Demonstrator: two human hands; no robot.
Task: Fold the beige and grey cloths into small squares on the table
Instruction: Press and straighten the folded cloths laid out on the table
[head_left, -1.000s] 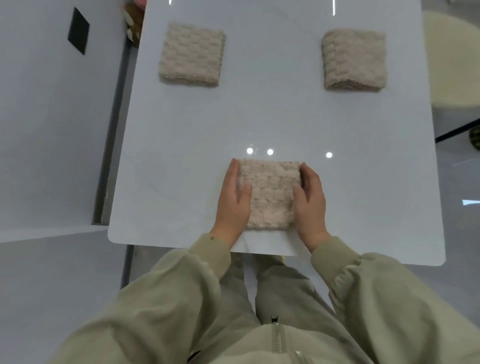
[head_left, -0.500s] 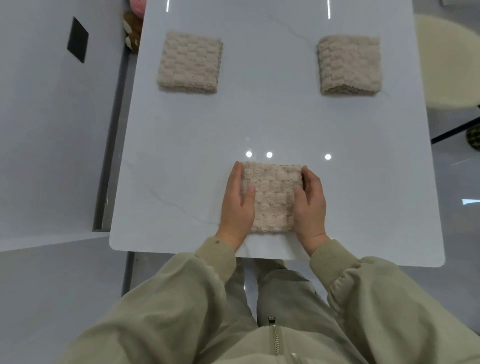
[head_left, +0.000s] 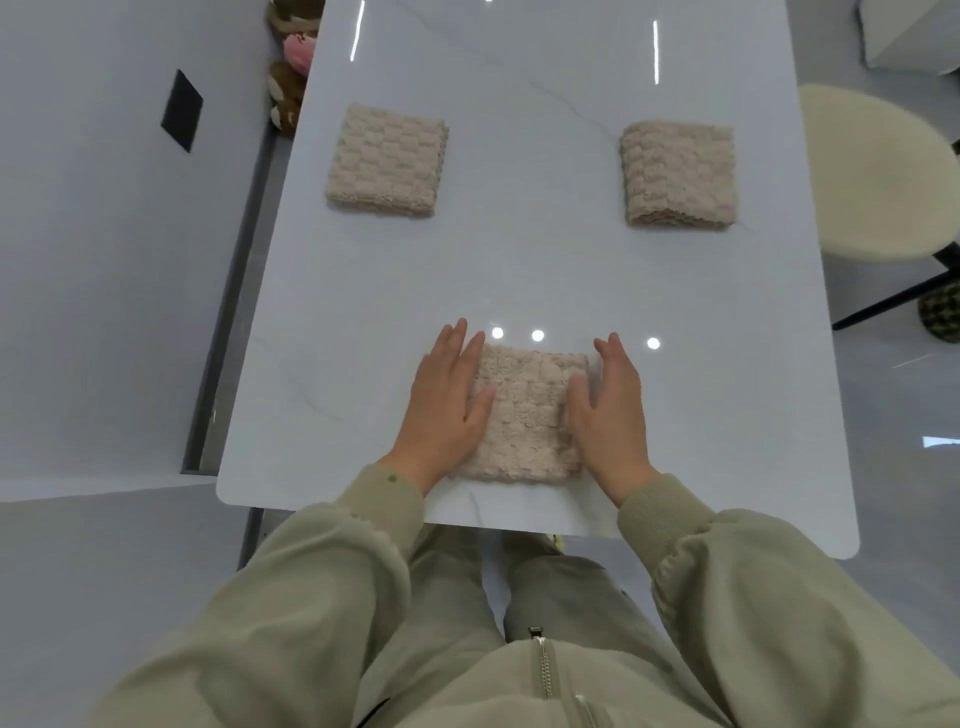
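Left hand (head_left: 444, 410) and right hand (head_left: 610, 415) now reach past far edge of folded beige cloth (head_left: 530, 415); both flat, straight-fingered, flanking it, thumbs on top, gripping nothing.

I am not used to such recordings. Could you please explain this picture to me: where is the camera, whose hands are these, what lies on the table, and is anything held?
There is no machine. A person wears a camera on the head, and it looks down at their own arms. The left hand and the right hand are open at the two sides of the near cloth, a folded beige square, with the thumbs over its edges. Nothing is gripped. On the white table, farther away, lie the left cloth and the right cloth, both folded. A pale chair stands beside.
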